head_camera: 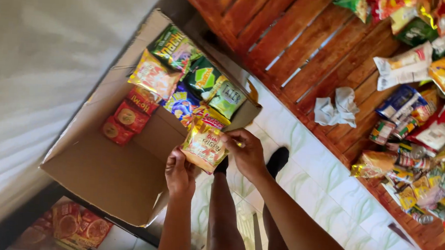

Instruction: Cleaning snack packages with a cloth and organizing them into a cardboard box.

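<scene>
Pinching a yellow snack packet (pixel 203 145) by opposite edges, the left hand (pixel 179 173) and right hand (pixel 246 154) hold it over the cardboard box (pixel 113 180); it looks light, crinkly, slippery, best gripped at its sealed edges.

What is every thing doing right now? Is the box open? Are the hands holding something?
Cardboard box: open, partly filled with snack packets.
Yellow snack packet: sealed, held over the box.
Left hand: gripping the packet's lower corner.
Right hand: pinching its upper edge.
White cloth: crumpled on the wooden table.
</scene>
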